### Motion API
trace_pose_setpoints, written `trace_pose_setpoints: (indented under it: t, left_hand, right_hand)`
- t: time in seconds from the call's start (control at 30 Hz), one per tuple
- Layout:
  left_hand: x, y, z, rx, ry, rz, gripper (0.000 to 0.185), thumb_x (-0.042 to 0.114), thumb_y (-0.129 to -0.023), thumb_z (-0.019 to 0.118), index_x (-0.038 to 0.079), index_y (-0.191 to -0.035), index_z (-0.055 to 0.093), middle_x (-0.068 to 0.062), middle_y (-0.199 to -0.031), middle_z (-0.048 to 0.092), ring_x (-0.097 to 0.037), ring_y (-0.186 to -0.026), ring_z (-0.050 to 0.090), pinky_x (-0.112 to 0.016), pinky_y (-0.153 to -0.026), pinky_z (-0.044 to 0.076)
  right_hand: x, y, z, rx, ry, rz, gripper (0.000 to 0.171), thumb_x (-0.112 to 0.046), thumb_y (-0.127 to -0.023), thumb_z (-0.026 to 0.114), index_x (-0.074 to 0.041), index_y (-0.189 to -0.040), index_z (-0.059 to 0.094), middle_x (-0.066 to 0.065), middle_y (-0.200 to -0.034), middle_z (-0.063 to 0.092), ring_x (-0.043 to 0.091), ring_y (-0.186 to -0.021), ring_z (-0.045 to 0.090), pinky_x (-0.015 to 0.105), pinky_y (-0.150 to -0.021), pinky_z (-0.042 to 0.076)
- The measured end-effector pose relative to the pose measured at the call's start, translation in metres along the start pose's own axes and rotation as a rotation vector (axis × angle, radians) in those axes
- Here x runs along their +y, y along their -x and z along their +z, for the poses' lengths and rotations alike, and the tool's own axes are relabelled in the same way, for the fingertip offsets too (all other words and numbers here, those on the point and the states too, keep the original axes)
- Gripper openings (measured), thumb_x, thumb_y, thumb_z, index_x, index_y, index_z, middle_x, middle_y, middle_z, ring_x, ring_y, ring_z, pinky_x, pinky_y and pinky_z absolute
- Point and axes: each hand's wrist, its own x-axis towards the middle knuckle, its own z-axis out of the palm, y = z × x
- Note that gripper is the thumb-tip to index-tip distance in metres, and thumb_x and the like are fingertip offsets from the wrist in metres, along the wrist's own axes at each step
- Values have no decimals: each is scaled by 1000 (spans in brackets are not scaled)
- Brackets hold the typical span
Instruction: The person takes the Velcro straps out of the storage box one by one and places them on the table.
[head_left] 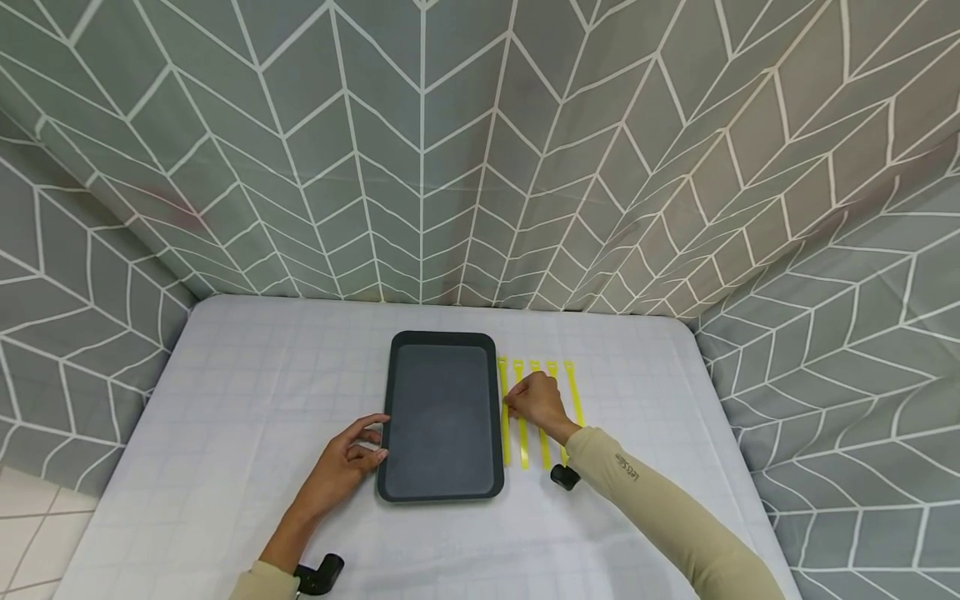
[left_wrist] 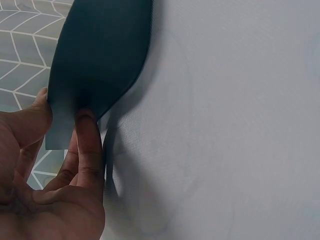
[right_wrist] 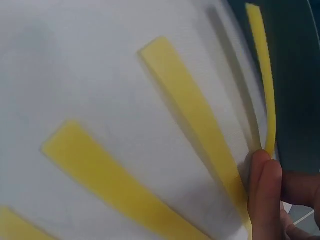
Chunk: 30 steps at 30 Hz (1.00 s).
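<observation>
A dark grey rectangular tray (head_left: 442, 492) lies lengthwise on the table. My left hand (head_left: 341, 467) holds its left edge, thumb and fingertips at the rim; the left wrist view shows the tray's dark wall (left_wrist: 105, 50) close up. To the right of the tray, several flat yellow straps (head_left: 573, 396) with slightly wider far ends lie in a row. My right hand (head_left: 536, 400) reaches over them and pinches the leftmost strap (right_wrist: 268, 85), beside the tray. In the right wrist view its free end stands off the cloth, casting a shadow; the fingers hide part of it.
A white cloth (head_left: 262, 375) covers the table. Grey curtains (head_left: 420, 150) with white zigzag lines surround its back and sides. Black wrist devices (head_left: 321, 575) are worn at both wrists. Tiled floor (head_left: 30, 525) shows at the lower left.
</observation>
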Motion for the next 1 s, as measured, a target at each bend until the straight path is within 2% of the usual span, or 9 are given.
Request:
trace_pose_setpoints:
  t: [0.23, 0.6, 1.0]
  left_hand:
    - [-1, 0, -1, -4, 5, 5, 54, 6, -94, 68, 13, -145, 50, -19, -119, 54, -19, -93, 66, -23, -76, 51]
    - [-5, 1, -1, -22, 13, 25, 54, 10, -95, 68, 12, -146, 48, -20, -120, 52, -17, -90, 65, -24, -76, 50]
    - [-3, 2, -2, -24, 14, 21, 54, 9, -95, 68, 12, -146, 48, -20, -120, 52, -17, -91, 65, -24, -76, 50]
  right_hand:
    - [1, -1, 0, -7, 80, -40, 15, -12, -85, 78, -5, -72, 76, 3, -60, 70, 11, -54, 62, 23, -53, 45]
    - [0, 3, -1, -17, 125, -117, 18, -10, -88, 76, -5, -71, 77, 5, -60, 70, 11, -50, 64, 28, -59, 55]
    - [-1, 1, 0, -3, 151, -136, 19, -7, -86, 76, -5, -67, 74, 4, -61, 71, 10, -51, 66, 25, -54, 51]
